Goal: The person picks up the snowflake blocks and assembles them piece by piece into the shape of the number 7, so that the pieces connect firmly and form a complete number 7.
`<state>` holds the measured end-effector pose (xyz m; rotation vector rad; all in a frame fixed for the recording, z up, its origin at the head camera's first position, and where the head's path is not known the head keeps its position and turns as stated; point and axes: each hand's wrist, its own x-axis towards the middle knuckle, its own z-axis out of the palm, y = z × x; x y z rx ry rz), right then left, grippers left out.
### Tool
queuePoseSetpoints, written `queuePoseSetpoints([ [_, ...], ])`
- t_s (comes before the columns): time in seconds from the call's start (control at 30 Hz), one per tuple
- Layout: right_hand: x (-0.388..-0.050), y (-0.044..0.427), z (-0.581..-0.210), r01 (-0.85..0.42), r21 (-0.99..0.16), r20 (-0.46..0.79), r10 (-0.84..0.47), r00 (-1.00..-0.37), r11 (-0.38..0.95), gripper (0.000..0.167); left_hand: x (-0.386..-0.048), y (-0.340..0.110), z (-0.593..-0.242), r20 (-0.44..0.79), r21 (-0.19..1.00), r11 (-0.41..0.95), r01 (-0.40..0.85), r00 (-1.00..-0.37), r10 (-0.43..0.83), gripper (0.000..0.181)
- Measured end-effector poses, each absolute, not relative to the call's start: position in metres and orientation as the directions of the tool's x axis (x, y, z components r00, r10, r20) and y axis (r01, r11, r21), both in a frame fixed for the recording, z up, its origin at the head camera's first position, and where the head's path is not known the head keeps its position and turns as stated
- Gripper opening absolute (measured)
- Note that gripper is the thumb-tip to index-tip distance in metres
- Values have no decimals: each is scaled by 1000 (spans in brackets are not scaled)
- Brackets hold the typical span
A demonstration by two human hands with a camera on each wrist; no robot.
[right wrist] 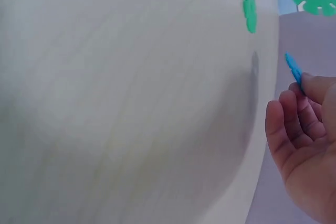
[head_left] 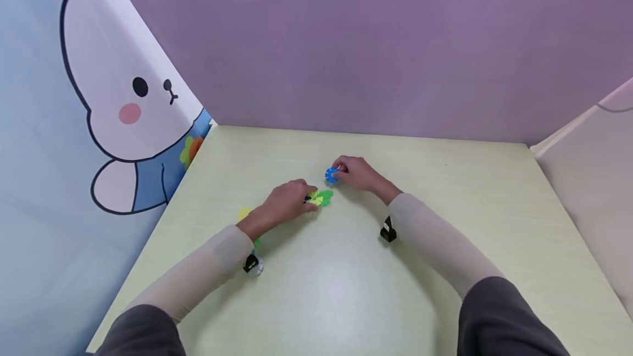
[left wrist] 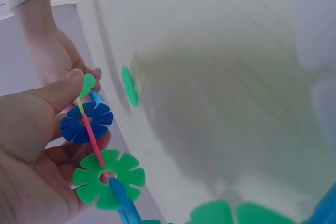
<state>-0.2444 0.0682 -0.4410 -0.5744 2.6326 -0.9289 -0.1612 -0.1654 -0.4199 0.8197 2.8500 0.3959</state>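
My left hand (head_left: 287, 200) holds one end of a chain of interlocking plastic snowflake discs. In the left wrist view its thumb lies against a small green disc (left wrist: 87, 85), with a dark blue disc (left wrist: 100, 114), a pink disc (left wrist: 92, 139) and a larger green disc (left wrist: 131, 174) linked below. Just ahead and to the right, my right hand (head_left: 360, 173) pinches a single blue snowflake disc (head_left: 331, 175) by its edge, apart from the chain. That blue disc (right wrist: 293, 67) appears edge-on in the right wrist view.
A separate green disc (left wrist: 129, 86) lies on the pale table (head_left: 336, 290). More of the chain shows beside my left forearm, including a yellow disc (head_left: 244, 213) and a whitish disc (head_left: 255, 267). A purple panel (head_left: 371, 59) stands behind the table.
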Motion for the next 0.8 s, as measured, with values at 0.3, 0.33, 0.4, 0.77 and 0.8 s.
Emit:
queuePoseSetpoints([
  [0.3,-228,78,-437,-202,-756,-147,-463,-874,623,22,-166,-169,-420,-70,300,827,476,-853,517,53],
  [0.33,-226,79,-437,-195,-766,-149,-463,-874,613,21,-166,-169,-420,-77,304,830,468,-856,511,53],
  [0.4,-224,80,-438,-181,-785,-150,-466,-872,592,23,-167,-170,-420,-95,313,838,446,-864,495,53],
  [0.77,-213,83,-438,-36,-867,-218,-443,-870,497,25,-169,-172,-419,-118,292,857,425,-873,474,55],
  [0.8,-212,83,-438,-26,-872,-221,-441,-870,489,25,-169,-172,-419,-121,288,859,424,-873,472,56],
])
